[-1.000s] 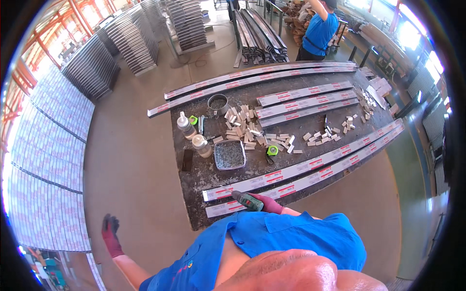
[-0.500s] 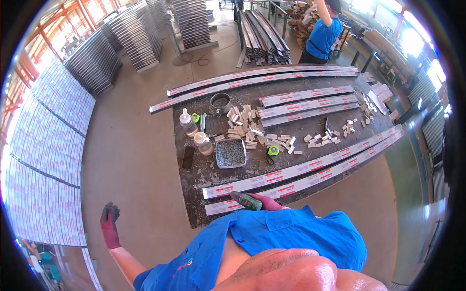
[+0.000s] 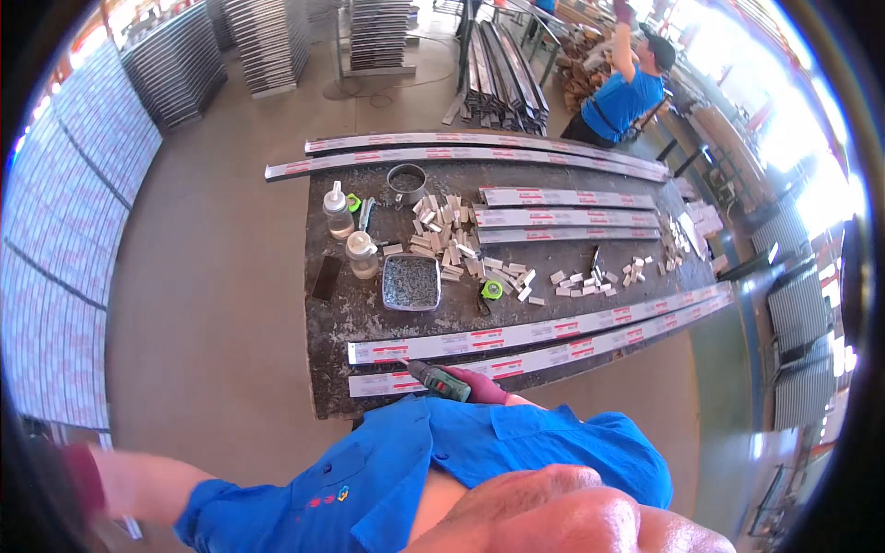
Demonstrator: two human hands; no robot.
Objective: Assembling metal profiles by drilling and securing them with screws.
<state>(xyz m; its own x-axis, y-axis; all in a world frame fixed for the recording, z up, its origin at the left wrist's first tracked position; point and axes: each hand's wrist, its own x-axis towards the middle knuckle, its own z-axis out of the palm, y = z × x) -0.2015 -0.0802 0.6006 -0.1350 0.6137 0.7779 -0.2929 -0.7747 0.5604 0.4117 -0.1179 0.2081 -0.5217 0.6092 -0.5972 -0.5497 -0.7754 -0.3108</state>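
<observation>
Right hand [image 3: 481, 385]: gripping green drill [image 3: 441, 382] near white strips [image 3: 442, 345].
Left hand [image 3: 78, 481]: blurred at view's edge; grip cannot be told.
Surface [image 3: 350, 318]: bears small blocks [image 3: 448, 227].

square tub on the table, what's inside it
The square tub holds many small grey pieces, too tiny to identify. They cover its bottom, so anything beneath them cannot be seen.

Brown floor [image 3: 212, 276], bright light [image 3: 793, 120] beyond
</observation>
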